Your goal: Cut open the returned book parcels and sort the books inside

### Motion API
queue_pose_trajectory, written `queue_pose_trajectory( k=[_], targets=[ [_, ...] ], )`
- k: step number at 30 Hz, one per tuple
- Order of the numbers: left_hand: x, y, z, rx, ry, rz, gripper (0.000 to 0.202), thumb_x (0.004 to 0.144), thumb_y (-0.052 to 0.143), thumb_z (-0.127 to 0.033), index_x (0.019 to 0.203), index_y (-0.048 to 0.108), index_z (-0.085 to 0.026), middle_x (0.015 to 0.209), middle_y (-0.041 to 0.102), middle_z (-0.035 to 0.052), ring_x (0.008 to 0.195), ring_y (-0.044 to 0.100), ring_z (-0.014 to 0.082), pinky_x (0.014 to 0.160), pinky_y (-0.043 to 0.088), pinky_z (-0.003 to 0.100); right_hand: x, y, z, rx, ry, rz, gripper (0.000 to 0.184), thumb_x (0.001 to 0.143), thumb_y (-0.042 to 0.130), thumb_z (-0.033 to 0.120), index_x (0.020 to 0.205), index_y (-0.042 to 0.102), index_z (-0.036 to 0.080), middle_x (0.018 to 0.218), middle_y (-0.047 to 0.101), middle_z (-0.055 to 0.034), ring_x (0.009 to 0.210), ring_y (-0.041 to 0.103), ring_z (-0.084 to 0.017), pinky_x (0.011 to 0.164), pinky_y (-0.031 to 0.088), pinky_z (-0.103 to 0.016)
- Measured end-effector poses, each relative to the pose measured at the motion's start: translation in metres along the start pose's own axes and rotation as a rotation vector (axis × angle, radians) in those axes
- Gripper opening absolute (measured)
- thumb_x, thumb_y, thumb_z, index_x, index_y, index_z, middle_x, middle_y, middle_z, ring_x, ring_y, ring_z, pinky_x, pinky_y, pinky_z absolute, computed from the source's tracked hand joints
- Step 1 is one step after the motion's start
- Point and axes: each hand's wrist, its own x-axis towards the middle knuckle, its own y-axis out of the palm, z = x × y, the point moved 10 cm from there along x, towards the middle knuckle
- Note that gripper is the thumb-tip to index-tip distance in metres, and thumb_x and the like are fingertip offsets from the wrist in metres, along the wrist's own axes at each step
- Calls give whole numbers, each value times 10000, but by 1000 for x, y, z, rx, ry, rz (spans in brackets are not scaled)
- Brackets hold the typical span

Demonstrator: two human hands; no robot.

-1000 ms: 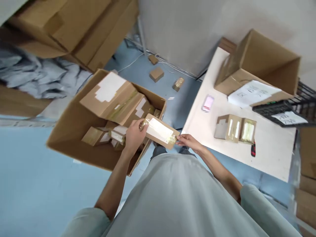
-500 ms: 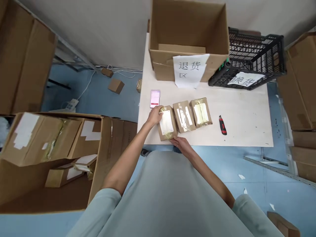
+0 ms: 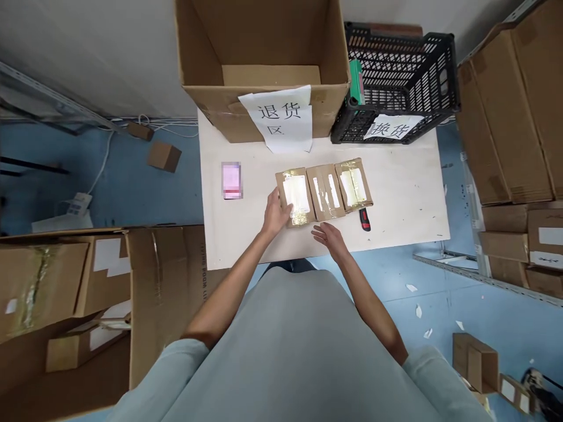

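Three small taped cardboard boxes lie side by side on the white table. My left hand (image 3: 277,212) grips the left edge of the left box (image 3: 309,202), thumb over its white label. The middle box (image 3: 325,170) has torn label strips and touches its neighbours. On the right box (image 3: 363,190), clear yellowish tape crosses a white label. My right hand (image 3: 329,239) is just below the middle box, fingers apart and holding nothing. From under the right box's lower edge sticks out a red and black utility knife (image 3: 365,220), its upper part hidden. A phone (image 3: 231,180) lies to the left.
Behind the boxes stand a large open carton (image 3: 211,111) with a paper sign and a black plastic crate (image 3: 433,82). A big carton (image 3: 167,281) holding parcels is at my left. Stacked cartons (image 3: 501,129) line the right side.
The three boxes have slid right and away from me, closing up against each other and partly covering the knife. My right hand has come off the left box. The view has shifted right.
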Motion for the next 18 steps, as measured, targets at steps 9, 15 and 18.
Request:
queue_pose_trajectory(
  k=[9, 15, 18],
  targets=[
    [-54, 29, 32, -214, -209, -3, 809, 1065, 732, -399, 1803, 427, -265, 1664, 632, 206, 1379, 744, 355, 1169, 623, 525, 14, -21, 20, -20, -111, -193, 526, 996, 791, 508, 1420, 698, 210, 1407, 802, -157, 1285, 829, -277, 1203, 640, -445],
    [-5, 39, 24, -243, -194, 31, 811, 1012, 770, -323, 1774, 498, -264, 1638, 660, 164, 1322, 763, 322, 1168, 617, 486, 27, -20, 43, -36, -179, -169, 689, 983, 787, 443, 1603, 617, 197, 1509, 775, -158, 1257, 831, -272, 1166, 649, -449],
    [14, 41, 16, -249, -186, 43, 820, 982, 775, -290, 1758, 511, -240, 1644, 663, 167, 1283, 779, 314, 1172, 620, 497, 27, -38, 72, -340, -249, -193, 436, 1027, 703, 469, 1351, 759, 183, 1285, 846, -160, 1117, 845, -305, 1114, 657, -514]
  ],
)
